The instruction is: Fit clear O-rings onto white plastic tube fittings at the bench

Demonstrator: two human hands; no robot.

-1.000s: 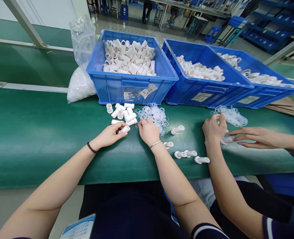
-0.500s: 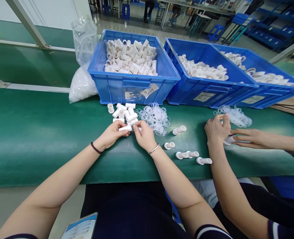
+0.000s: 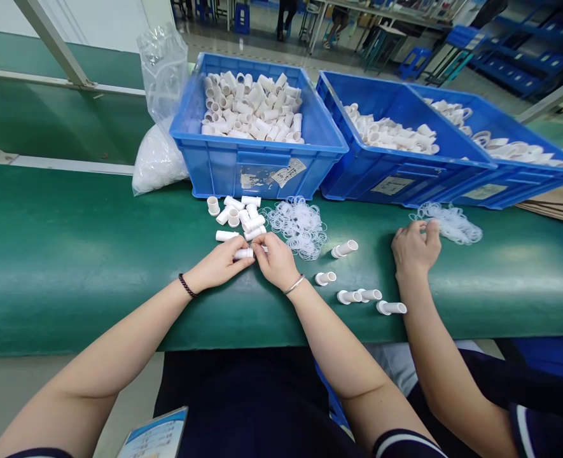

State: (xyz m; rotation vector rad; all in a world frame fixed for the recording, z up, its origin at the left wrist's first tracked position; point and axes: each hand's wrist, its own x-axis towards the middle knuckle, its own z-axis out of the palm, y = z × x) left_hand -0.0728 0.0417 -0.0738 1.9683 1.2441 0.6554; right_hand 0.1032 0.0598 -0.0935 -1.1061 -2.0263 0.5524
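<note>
My left hand (image 3: 219, 261) is closed around a short white tube (image 3: 243, 253), which lies sideways between its fingers. The fingertips of my right hand (image 3: 275, 257) are pinched together at the tube's right end; what they hold is too small to make out. Just beyond both hands lies a small heap of white tubes (image 3: 233, 217). A pile of thin clear rings (image 3: 300, 226) lies right of that heap, behind my right hand. Several white fittings stand to the right of my right hand, one of them a tilted-looking fitting (image 3: 345, 249).
Blue bins hold white parts: a left bin (image 3: 214, 149), a middle bin (image 3: 352, 172) and a right bin (image 3: 514, 181). A plastic bag (image 3: 157, 159) leans beside the left one. On the right, a co-worker's hand (image 3: 415, 248) touches the green table (image 3: 71, 267) near another ring pile (image 3: 453, 224).
My left hand has turned more over the tube, its fingers now covering the top. The co-worker's other hand has left the view on the right, along with the white part it held.
</note>
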